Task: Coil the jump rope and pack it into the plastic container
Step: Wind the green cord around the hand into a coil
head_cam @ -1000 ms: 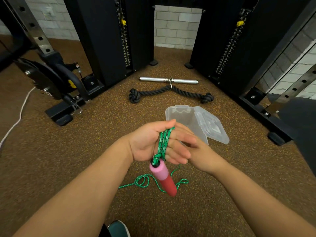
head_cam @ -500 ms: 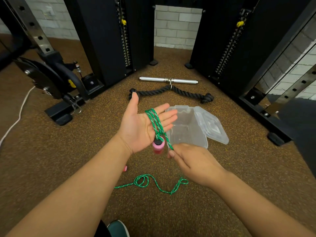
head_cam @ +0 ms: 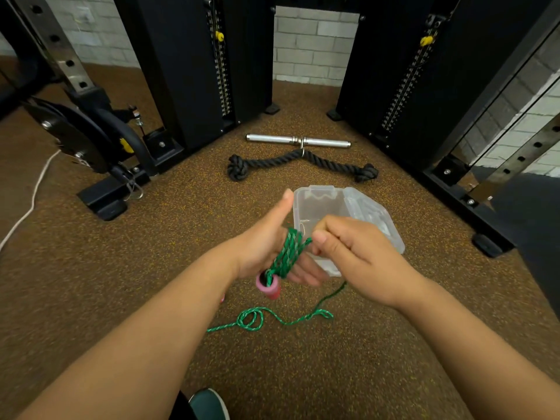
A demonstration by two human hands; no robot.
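**Rope wound on left hand, right hand pinching the strand**

Right hand (head_cam: pixel 360 253): fingers (head_cam: pixel 321 237) curled tight, pinching the green jump rope (head_cam: pixel 288 253) just beside the coil. Left hand (head_cam: pixel 266 247): palm up, thumb raised, fingers loosely out w/ several rope turns wrapped round them. Pink handle (head_cam: pixel 268 287) hangs below the left palm. Rest of rope trails down to the floor (head_cam: pixel 91 283), lying in loose loops betw. the forearms. Plastic container (head_cam: pixel 318 204) sits open on floor behind both hands, lid (head_cam: pixel 372 216) flipped to the right. Further back: black tricep rope (head_cam: pixel 272 162), metal bar (head_cam: pixel 298 141).
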